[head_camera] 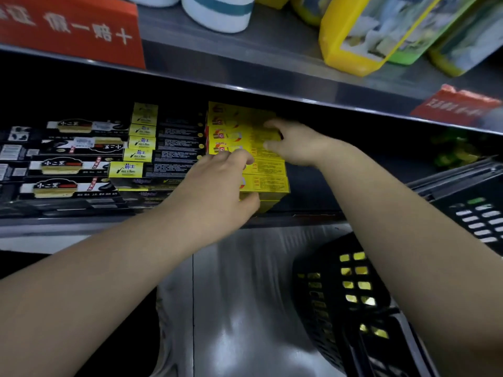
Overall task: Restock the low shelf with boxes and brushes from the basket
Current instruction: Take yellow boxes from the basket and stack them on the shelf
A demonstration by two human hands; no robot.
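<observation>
A stack of yellow boxes (269, 170) stands on the low shelf (81, 221), near its middle. My left hand (217, 186) grips the stack's near left corner, fingers curled over the top and thumb under the front edge. My right hand (294, 142) holds the stack's right side further back, fingers wrapped round the upper boxes. A black basket (334, 292) sits on the floor at lower right, with yellow packs showing through its holes.
Black-and-yellow boxes (141, 153) and boxed brushes (62, 164) fill the shelf to the left. An upper shelf (272, 85) overhangs, carrying yellow and green packs (362, 36) and red price tags (81, 31). A second black crate (479, 213) stands at right.
</observation>
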